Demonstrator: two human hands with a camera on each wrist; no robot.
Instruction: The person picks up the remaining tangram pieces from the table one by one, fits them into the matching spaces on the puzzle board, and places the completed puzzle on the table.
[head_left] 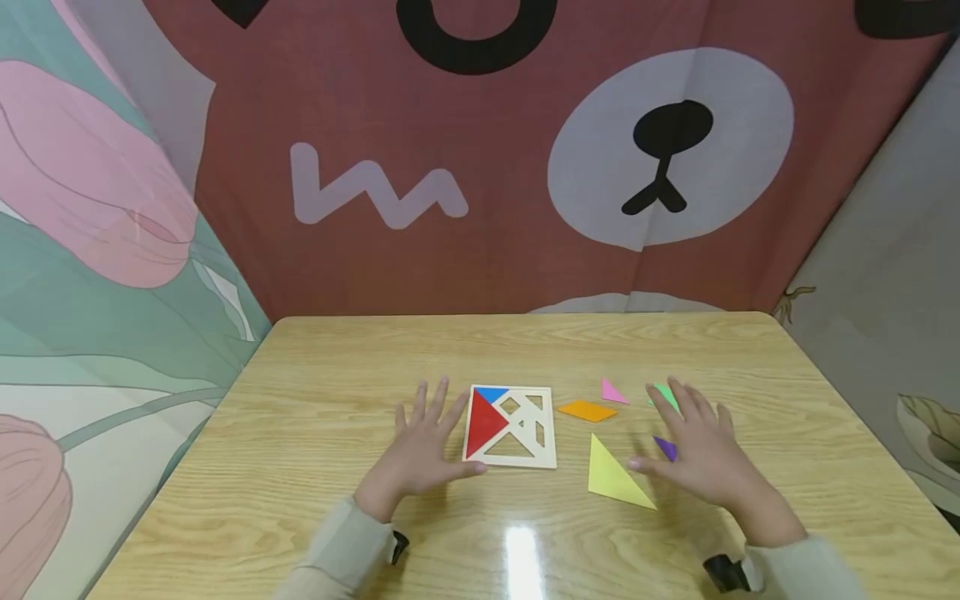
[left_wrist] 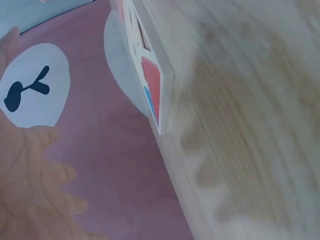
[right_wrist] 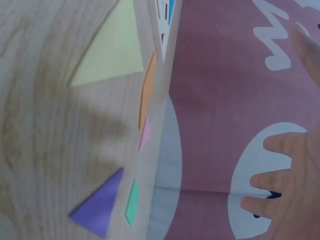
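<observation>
A white square tangram frame (head_left: 549, 433) lies flat on the table, with a red triangle (head_left: 483, 423) and a blue triangle (head_left: 492, 395) set in it. Fingers spread, my left hand (head_left: 422, 450) hovers at the frame's left side and holds nothing. My right hand (head_left: 701, 450), also spread and holding nothing, is over the loose pieces. Under and around it lie a yellow triangle (head_left: 611, 475), a purple triangle (right_wrist: 101, 205) and a green piece (right_wrist: 132, 202) partly hidden by the fingers in the head view. An orange parallelogram (head_left: 587, 411) and a pink triangle (head_left: 613, 392) lie between frame and hand.
The wooden table (head_left: 360, 350) ends at a back edge against a brown cloth (head_left: 495, 267) printed with a bear face. A patterned cloth (head_left: 97, 208) hangs at the left, a grey one (head_left: 877, 250) at the right. Light reflects off the tabletop near the front.
</observation>
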